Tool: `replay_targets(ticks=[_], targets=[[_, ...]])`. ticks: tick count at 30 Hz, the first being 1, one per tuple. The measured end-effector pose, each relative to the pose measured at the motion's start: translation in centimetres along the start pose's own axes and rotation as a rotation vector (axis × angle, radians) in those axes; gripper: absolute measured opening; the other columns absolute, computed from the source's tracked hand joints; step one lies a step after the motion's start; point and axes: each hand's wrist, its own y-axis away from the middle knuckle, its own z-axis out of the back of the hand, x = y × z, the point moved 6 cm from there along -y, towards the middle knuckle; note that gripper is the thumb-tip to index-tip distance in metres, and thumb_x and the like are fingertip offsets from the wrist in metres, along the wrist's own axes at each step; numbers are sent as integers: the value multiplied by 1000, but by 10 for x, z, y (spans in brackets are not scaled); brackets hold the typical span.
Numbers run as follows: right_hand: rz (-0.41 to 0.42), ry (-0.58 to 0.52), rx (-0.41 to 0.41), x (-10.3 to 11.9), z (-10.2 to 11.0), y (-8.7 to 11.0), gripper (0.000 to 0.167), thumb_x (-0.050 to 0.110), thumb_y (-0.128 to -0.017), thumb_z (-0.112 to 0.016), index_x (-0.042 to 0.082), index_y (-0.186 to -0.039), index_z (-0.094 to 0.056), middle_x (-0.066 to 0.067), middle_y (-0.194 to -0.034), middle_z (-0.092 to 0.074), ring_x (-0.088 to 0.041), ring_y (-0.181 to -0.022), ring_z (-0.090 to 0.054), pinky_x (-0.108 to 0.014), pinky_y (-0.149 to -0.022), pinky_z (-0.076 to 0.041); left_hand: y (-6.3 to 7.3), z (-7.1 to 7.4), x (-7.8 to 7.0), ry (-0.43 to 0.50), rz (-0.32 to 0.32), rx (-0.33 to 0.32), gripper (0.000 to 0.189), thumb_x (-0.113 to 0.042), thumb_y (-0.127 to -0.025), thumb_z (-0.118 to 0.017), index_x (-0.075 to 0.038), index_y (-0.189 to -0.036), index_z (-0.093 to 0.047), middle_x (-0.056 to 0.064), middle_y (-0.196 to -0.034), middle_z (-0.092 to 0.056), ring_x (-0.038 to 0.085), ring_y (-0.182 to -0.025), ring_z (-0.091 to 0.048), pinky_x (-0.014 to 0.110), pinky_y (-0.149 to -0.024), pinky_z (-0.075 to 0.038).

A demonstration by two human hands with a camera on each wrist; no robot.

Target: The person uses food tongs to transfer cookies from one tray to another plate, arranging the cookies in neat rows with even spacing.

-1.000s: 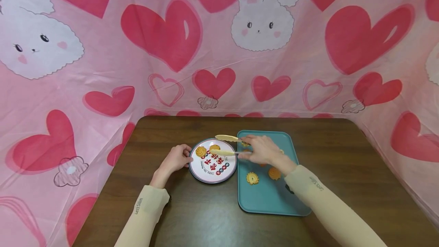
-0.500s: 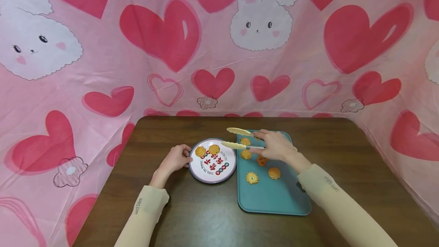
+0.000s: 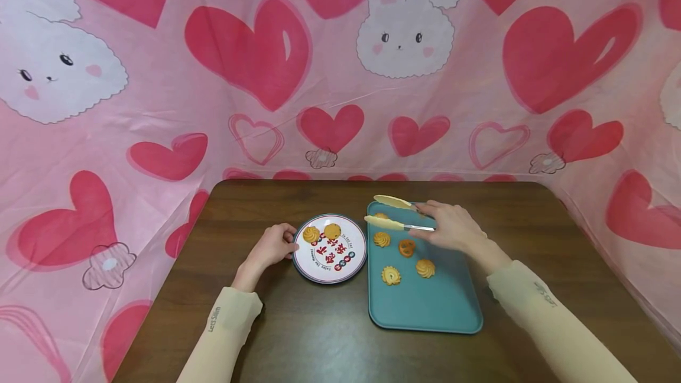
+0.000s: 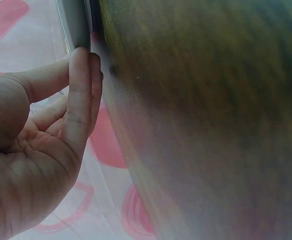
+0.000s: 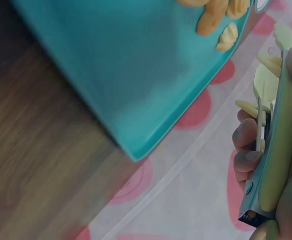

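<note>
My left hand (image 3: 272, 246) holds the rim of a round white plate (image 3: 315, 266) with red lettering and a dark edge. In the left wrist view, the thumb and fingers pinch that plate's edge (image 4: 77, 26). Two cookies (image 3: 332, 231) lie on its far part. My right hand (image 3: 452, 226) grips a pair of tongs (image 3: 387, 223) with cream tips, spread apart with nothing between them, over the far left corner of a teal tray (image 3: 425, 312). The right wrist view shows the tongs' cream handle (image 5: 281, 150) inside the curled fingers.
Several cookies lie on the tray, among them a swirl cookie (image 3: 425, 268), a ring-shaped one (image 3: 391, 275) and a pretzel-shaped one (image 3: 407, 247). The tray stands right beside the plate on a brown wooden table (image 3: 298, 336). A pink heart-print cloth (image 3: 340, 87) hangs behind.
My right hand has moved the spread tongs rightward, from above the plate to above the tray. One cookie on the plate is now uncovered. The left hand keeps its place.
</note>
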Motion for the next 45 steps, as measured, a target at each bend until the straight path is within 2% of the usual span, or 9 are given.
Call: replay_targets(ticks=[10, 18, 28, 32, 39, 45], targets=[[-39, 26, 3, -21, 7, 22, 76, 60, -85, -70, 6, -137, -60, -18, -130, -63, -38, -107, -65, -55, -82, -54, 0, 0, 0, 4, -2, 1, 38, -3, -88, -75, 6, -122, -60, 13, -94, -59, 19, -70, -61, 30, -66, -59], [-46, 35, 0, -31, 8, 48, 74, 57, -84, -73, 3, -134, -62, -14, -118, -68, -32, -93, -68, -52, -76, -55, -1, -1, 1, 4, 2, 1, 39, -3, -87, -76, 5, -122, -60, 13, -95, -59, 20, -71, -61, 30, -66, -59], [-64, 15, 29, -37, 3, 77, 70, 55, -83, -75, 5, -130, -64, -10, -111, -69, -27, -89, -68, -48, -71, -55, -1, -1, 2, 3, 8, -1, 39, -3, -87, -75, 5, -122, -60, 14, -95, -59, 20, -71, -61, 30, -66, -59], [-51, 5, 29, -36, 0, 83, 69, 57, -82, -75, 6, -128, -66, -7, -106, -70, -22, -82, -67, -42, -66, -54, -1, -1, 2, 4, 6, -2, 39, -3, -87, -75, 5, -122, -60, 14, -95, -60, 20, -70, -61, 30, -65, -59], [-43, 11, 39, -35, -4, 86, 69, 58, -82, -74, 6, -127, -68, -13, -114, -70, -29, -94, -69, -52, -75, -56, -1, -1, 1, 6, 9, -3, 40, -3, -88, -75, 5, -123, -59, 14, -96, -59, 20, -72, -61, 30, -66, -59], [-42, 14, 58, -32, -5, 83, 67, 58, -82, -75, 7, -126, -69, -11, -113, -70, -27, -93, -69, -50, -75, -56, -1, -1, 1, 9, 1, -4, 40, -3, -88, -75, 6, -123, -59, 14, -96, -60, 20, -72, -61, 30, -66, -59]])
